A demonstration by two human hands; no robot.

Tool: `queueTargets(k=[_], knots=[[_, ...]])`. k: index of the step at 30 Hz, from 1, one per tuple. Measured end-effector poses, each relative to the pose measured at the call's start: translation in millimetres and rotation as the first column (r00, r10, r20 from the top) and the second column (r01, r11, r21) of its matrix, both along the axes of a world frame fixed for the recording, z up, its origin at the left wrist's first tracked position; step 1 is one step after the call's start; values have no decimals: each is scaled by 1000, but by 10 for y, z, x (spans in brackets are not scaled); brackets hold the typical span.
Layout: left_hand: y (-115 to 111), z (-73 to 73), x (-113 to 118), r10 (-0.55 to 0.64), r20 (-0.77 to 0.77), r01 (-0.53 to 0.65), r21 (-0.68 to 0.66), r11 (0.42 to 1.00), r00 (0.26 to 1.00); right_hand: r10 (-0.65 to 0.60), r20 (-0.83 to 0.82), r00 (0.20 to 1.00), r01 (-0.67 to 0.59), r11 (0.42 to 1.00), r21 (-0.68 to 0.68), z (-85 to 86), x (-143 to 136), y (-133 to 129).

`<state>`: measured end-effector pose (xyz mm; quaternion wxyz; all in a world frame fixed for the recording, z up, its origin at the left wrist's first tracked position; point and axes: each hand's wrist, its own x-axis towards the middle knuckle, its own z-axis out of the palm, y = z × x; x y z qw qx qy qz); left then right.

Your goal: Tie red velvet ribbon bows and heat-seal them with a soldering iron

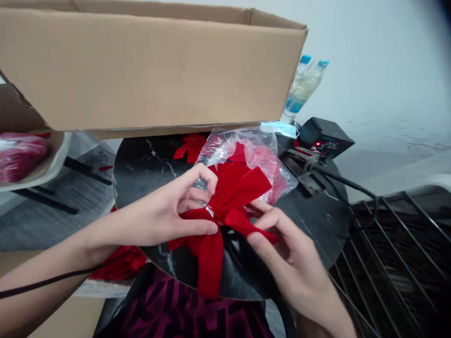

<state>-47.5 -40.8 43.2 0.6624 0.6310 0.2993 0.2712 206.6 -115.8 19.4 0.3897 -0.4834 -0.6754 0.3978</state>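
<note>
A red fabric bow (211,265) with several loops and tails is held over a round black marbled table (141,164). My left hand (176,209) grips its left side near the centre, where a silvery tie (209,210) shows. With thumb and fingers, my right hand (282,244) pinches a loop at the lower right of the bow. Behind it lies a clear plastic bag (268,162) with red bows inside. Another red bow (190,147) rests at the back of the table.
A large cardboard box (169,70) stands behind. Bottles (305,87), a blue mask (280,128) and a black device with a red light (326,138) are at the back right. A metal rack (391,249) stands right; red bundles (21,157) lie left.
</note>
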Motion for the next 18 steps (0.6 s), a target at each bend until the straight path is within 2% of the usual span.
queueTargets(k=[2, 4, 8, 11, 15, 18], knots=[[5, -38, 21, -40, 34, 44, -143, 989, 999, 89, 1, 996, -89, 996, -4, -26, -70, 30], [33, -60, 17, -49, -10, 46, -201, 978, 999, 150, 25, 988, -150, 989, 0, -4, -78, 81], [108, -115, 7, -57, -166, 12, -259, 966, 985, 153, 144, 978, -148, 988, -46, 133, 39, 175], [128, -199, 46, -59, -197, -6, -316, 949, 979, 169, 231, 958, -153, 984, -86, 243, 145, 223], [114, -300, 109, -21, -32, 6, -398, 917, 999, 179, 299, 937, -188, 982, 1, 325, 228, 308], [121, -317, 118, 12, 139, 51, -441, 896, 990, 153, 325, 933, -194, 976, 96, 310, 235, 414]])
